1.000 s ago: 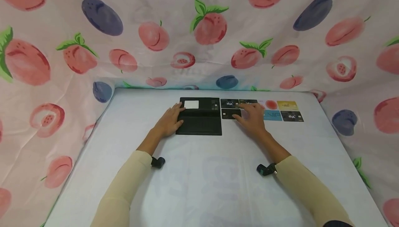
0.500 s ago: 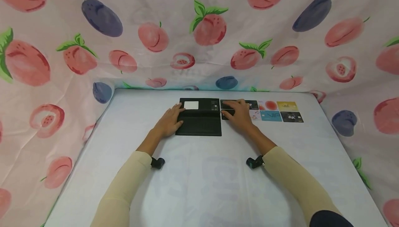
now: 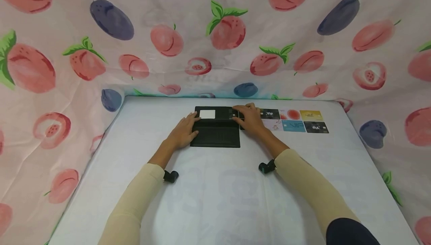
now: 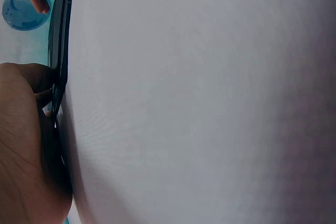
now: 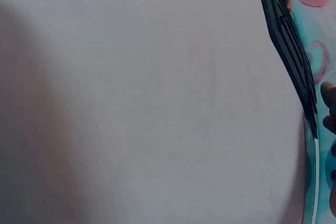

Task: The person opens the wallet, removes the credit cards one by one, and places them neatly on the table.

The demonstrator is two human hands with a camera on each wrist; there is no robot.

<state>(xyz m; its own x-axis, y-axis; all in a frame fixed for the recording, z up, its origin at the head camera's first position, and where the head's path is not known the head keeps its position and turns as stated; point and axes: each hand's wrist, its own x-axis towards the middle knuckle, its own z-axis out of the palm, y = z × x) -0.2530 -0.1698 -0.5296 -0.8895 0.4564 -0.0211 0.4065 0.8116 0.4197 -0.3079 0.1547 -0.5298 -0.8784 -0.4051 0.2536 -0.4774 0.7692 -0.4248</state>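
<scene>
An unfolded black card wallet (image 3: 215,136) lies flat on the white table. In its upper half are a white square (image 3: 207,114) and, at the right, a small light-marked patch (image 3: 232,113). My left hand (image 3: 182,129) rests on the wallet's left edge, fingers spread; in the left wrist view the hand (image 4: 21,145) lies along the black edge. My right hand (image 3: 250,119) reaches over the wallet's upper right, thumb and forefinger apart, with no held card visible. In the right wrist view its fingertips (image 5: 329,95) stand beside the wallet edge (image 5: 291,45).
Cards lie in two rows to the right: a black Vip card (image 3: 270,113), a red-patterned one (image 3: 292,115), a gold one (image 3: 311,115), a blue one (image 3: 294,126) and another black one (image 3: 315,127). The right hand hides the leftmost cards. A fruit-print cloth (image 3: 215,76) hangs behind.
My right hand has slid left from over the black cards to the wallet's upper right corner. The left hand and the wallet have stayed put.
</scene>
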